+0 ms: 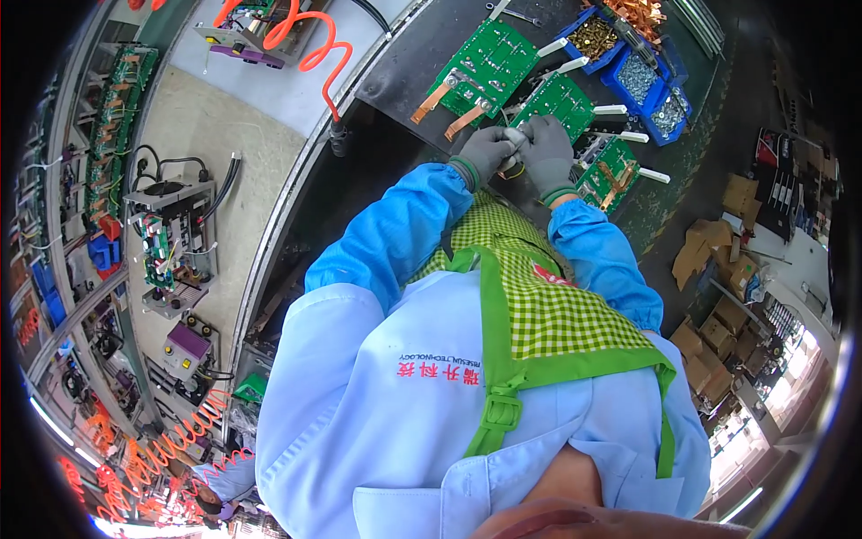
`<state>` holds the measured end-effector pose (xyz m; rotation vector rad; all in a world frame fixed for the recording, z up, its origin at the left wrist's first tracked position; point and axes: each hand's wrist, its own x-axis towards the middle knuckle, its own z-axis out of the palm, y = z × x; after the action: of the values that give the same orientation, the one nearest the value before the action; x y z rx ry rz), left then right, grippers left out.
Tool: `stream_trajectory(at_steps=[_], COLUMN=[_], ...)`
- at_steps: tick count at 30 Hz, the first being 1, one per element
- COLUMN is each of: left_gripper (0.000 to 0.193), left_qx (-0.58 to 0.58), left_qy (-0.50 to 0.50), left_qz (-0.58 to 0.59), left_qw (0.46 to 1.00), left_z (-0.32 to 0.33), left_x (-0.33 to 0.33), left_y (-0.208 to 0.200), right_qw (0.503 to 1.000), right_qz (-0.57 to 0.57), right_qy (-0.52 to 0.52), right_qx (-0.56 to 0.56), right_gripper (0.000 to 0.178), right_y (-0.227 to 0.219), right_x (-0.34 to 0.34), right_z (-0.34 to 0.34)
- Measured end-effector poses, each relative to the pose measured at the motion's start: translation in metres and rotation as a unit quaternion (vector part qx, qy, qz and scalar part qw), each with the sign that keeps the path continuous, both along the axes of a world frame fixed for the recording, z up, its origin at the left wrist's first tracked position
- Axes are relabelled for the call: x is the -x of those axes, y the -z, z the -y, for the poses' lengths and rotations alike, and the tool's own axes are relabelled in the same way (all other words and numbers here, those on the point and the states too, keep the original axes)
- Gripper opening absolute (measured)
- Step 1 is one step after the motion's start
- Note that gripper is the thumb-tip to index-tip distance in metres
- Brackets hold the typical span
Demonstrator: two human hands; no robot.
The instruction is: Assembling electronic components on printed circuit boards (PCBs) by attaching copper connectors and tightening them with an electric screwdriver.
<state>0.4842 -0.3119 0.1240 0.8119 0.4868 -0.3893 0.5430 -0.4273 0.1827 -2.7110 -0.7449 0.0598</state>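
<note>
My left hand (486,151), in a grey glove, and my right hand (548,153), gloved alike, meet at the dark table's near edge. Their fingers are pinched together at the fingertips. What they hold is too small and covered to make out; a thin yellowish strand shows just below them. Right beyond my hands lies a green circuit board (558,101) with white posts. Another green board (494,65) sits to its left, with a copper strip (435,101) and a second copper strip (465,120) sticking out toward me. By my right wrist is a third board (600,184), with copper pieces on it.
Blue bins at the far right hold brass-coloured screws (594,38) and silver hardware (637,77). Copper pieces (634,14) lie behind them. A wrench (515,13) rests at the back. An orange coiled hose (312,56) hangs at left. A person (224,485) is at lower left.
</note>
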Motion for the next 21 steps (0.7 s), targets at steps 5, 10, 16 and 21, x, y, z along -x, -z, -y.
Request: stream_trajectory(at_steps=[5,10,16,21], left_gripper=[0.019,0.018,0.016,0.016], left_qx=[-0.011,0.026,0.02,0.014], left_qy=[-0.002,0.004,-0.001,0.023], left_qz=[0.004,-0.001,0.005,0.022], left_qw=[1.0,1.0,1.0,0.999], left_z=[-0.003,-0.002,-0.004,-0.008], left_x=[0.0,0.001,0.001,0.002], left_y=[0.008,0.003,0.012,0.005], right_qw=[0.987,0.982,0.992,0.979], right_qz=[-0.151,-0.092,-0.114,-0.098], right_qy=[0.038,-0.063,-0.051,-0.056], right_qx=[-0.035,-0.15,-0.007,-0.167], right_gripper=[0.036,0.033,0.016,0.018], right_y=[-0.016,-0.004,-0.008,-0.004], right_x=[-0.006,-0.007,-0.011,-0.011], right_z=[0.001,0.018,0.009,0.015])
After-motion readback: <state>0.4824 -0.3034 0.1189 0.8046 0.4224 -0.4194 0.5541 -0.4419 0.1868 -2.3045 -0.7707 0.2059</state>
